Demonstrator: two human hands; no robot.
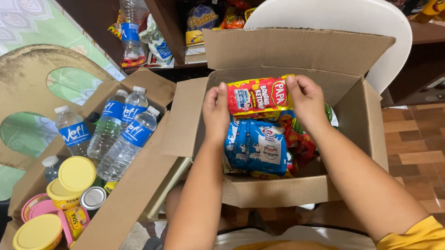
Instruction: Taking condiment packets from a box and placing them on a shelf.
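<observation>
A red sauce pouch [258, 96] is held between my two hands over an open cardboard box [358, 119]. My left hand [215, 114] grips its left edge and my right hand [307, 100] grips its right edge. Under the pouch, inside the box, lie blue-and-white sachet packs [257, 146] and more red packets [300, 143]. The box rests on my lap, with its flaps standing open.
A second open cardboard box [117, 211] at the left holds clear water bottles [125, 133], yellow-lidded tubs [76, 174] and a can [93, 198]. A white plastic chair [352, 16] stands behind. Dark wooden shelves [172, 20] at the back carry snacks and bottles. Tiled floor shows at right.
</observation>
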